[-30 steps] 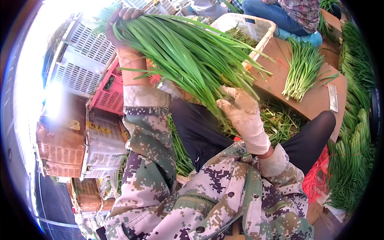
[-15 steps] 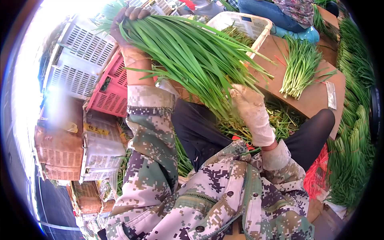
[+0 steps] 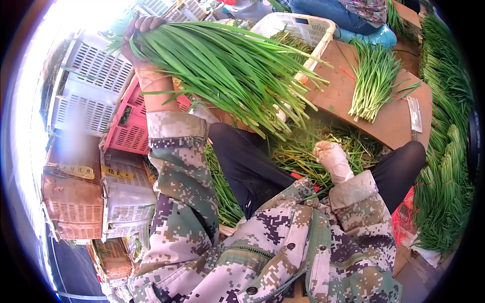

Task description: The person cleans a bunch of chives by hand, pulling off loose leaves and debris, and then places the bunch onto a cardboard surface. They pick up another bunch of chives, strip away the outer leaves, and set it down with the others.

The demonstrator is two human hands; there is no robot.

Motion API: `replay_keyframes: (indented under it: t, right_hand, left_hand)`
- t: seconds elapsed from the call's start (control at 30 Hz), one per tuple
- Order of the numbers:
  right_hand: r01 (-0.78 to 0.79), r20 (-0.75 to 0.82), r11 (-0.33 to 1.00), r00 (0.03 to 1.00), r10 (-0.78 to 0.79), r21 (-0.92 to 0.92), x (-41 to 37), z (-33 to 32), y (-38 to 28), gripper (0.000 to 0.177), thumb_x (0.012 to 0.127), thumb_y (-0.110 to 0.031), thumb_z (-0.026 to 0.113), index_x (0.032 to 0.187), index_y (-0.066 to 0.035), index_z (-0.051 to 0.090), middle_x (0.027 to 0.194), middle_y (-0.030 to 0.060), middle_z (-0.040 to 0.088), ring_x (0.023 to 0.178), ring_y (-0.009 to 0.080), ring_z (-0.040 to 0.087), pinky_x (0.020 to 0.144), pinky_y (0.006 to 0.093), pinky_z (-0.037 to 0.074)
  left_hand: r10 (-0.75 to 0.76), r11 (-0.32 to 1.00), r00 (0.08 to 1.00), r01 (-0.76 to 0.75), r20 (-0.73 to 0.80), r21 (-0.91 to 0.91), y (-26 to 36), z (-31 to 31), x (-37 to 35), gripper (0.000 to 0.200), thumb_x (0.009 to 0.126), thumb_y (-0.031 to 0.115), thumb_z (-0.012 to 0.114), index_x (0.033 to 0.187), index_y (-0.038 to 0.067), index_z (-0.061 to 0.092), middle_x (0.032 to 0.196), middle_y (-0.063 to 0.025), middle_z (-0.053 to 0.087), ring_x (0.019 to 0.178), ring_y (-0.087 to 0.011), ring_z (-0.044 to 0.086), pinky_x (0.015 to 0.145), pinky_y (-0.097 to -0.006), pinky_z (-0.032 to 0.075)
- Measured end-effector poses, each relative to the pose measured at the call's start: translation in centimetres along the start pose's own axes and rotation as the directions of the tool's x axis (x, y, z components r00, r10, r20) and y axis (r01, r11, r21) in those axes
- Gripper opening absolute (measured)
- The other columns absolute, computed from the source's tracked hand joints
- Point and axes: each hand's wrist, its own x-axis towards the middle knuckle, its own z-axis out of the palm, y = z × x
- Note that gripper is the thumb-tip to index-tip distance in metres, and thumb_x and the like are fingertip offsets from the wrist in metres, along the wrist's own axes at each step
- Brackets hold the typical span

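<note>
My left hand point(image 3: 137, 38) is raised at the upper left, its fingers wrapped round the leafy end of a big bunch of garlic chives point(image 3: 217, 65). The pale stalk ends fan out down to the right. Below and apart from them is my right hand point(image 3: 329, 154), in a pale, soiled glove with the fingers curled closed. Whether anything is inside that fist, I cannot make out. It hovers over a heap of loose chive trimmings point(image 3: 298, 154) between my knees. A smaller chive bunch point(image 3: 375, 83) lies on the brown board point(image 3: 336, 96) to the right.
A knife-like metal blade point(image 3: 415, 115) lies at the board's right edge. Behind stands a white crate point(image 3: 323, 43) with trimmings, near another person's jeans point(image 3: 323, 15). White crates point(image 3: 96, 60) and a pink crate point(image 3: 131, 123) are stacked left. Tied chives point(image 3: 447, 166) line the right side.
My right hand has come away from the stalk ends and moved down and back toward my body. My left hand and its bunch have shifted slightly left in view.
</note>
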Motion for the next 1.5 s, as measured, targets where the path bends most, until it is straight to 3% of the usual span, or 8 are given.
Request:
replay_keyframes:
  t: [0.1,0.4,0.53,0.6,0.93,1.07,1.13,1.5]
  right_hand:
    - [0.572,-0.297,0.791,0.811,-0.505,0.217,-5.3,-0.4,-8.4,0.011,0.087,-0.002,0.055,0.093,-0.001,0.064,0.084,0.0078,0.065,0.073,0.018,0.061,0.064,0.0284,0.05]
    - [0.658,-0.509,0.496,0.194,-0.839,-0.567,-11.9,-2.0,-16.1,0.023,0.075,0.0,0.068,0.098,-0.002,0.064,0.089,0.0118,0.064,0.081,0.0284,0.062,0.072,0.0345,0.051]
    - [0.729,-0.548,0.427,0.085,-0.832,-0.536,-14.4,-3.0,-18.1,0.02,0.076,-0.001,0.069,0.095,-0.001,0.064,0.086,0.011,0.064,0.08,0.0276,0.062,0.071,0.0339,0.052]
    - [0.76,-0.525,0.56,0.345,-0.778,-0.33,-14.8,-2.1,-17.7,0.022,0.077,-0.005,0.069,0.097,0.0,0.063,0.089,0.0138,0.064,0.079,0.0278,0.063,0.071,0.0343,0.053]
    - [0.633,-0.178,0.592,0.594,-0.785,-0.498,-5.1,1.1,-16.4,0.033,0.083,-0.021,0.065,0.11,-0.003,0.06,0.092,0.0174,0.064,0.083,0.0282,0.062,0.072,0.0341,0.05]
    - [0.652,-0.412,0.746,0.648,-0.641,-0.135,-6.0,1.0,-18.1,0.035,0.077,-0.018,0.073,0.101,0.005,0.062,0.092,0.0177,0.066,0.084,0.0265,0.064,0.075,0.0334,0.05]
    - [0.577,-0.35,0.724,0.813,-0.465,0.377,-7.0,0.6,-18.5,0.029,0.079,-0.013,0.072,0.101,0.004,0.063,0.092,0.0107,0.066,0.081,0.0156,0.061,0.074,0.0284,0.049]
    - [0.779,-0.618,0.494,0.616,-0.488,0.387,-6.7,0.9,-17.6,0.02,0.079,0.0,0.069,0.099,-0.001,0.065,0.091,0.0027,0.064,0.083,0.0099,0.057,0.076,0.0241,0.046]
  left_hand:
    - [-0.014,0.999,0.991,0.019,-0.13,0.04,-0.4,1.1,-0.5,0.015,0.081,0.013,0.046,0.066,0.014,0.045,0.065,0.002,0.042,0.063,-0.0136,0.043,0.066,-0.0295,0.039]
    - [-0.028,0.999,0.997,0.03,-0.066,0.021,-1.6,2.8,-0.2,0.021,0.084,0.009,0.039,0.063,0.013,0.043,0.066,0.0012,0.038,0.065,-0.0138,0.04,0.071,-0.0305,0.036]
    - [-0.086,0.996,0.996,0.085,-0.04,-0.012,-1.3,2.5,0.6,0.02,0.081,0.012,0.039,0.063,0.015,0.044,0.066,0.0018,0.038,0.066,-0.0135,0.04,0.071,-0.0301,0.036]
    - [-0.103,0.995,0.994,0.102,-0.027,-0.021,-1.1,1.9,0.9,0.019,0.08,0.013,0.039,0.062,0.016,0.045,0.066,0.002,0.038,0.066,-0.0133,0.04,0.071,-0.0299,0.036]
    - [-0.089,0.996,0.996,0.089,0.025,0.005,-2.3,1.7,1.1,0.014,0.076,0.016,0.042,0.063,0.017,0.046,0.068,0.0027,0.038,0.068,-0.0131,0.04,0.072,-0.0297,0.035]
    - [-0.105,0.994,0.994,0.105,-0.013,0.01,-1.9,1.5,1.5,0.014,0.076,0.017,0.042,0.063,0.017,0.047,0.068,0.002,0.039,0.069,-0.0135,0.041,0.072,-0.0301,0.035]
    - [-0.098,0.993,0.995,0.099,-0.029,0.067,-1.6,1.2,1.7,0.014,0.076,0.017,0.041,0.063,0.017,0.047,0.068,0.0013,0.039,0.069,-0.0141,0.042,0.072,-0.0305,0.036]
    - [-0.066,0.998,0.997,0.066,-0.03,-0.013,-2.9,0.7,0.6,0.015,0.076,0.019,0.04,0.063,0.016,0.048,0.066,0.0011,0.037,0.067,-0.0148,0.042,0.071,-0.0304,0.036]
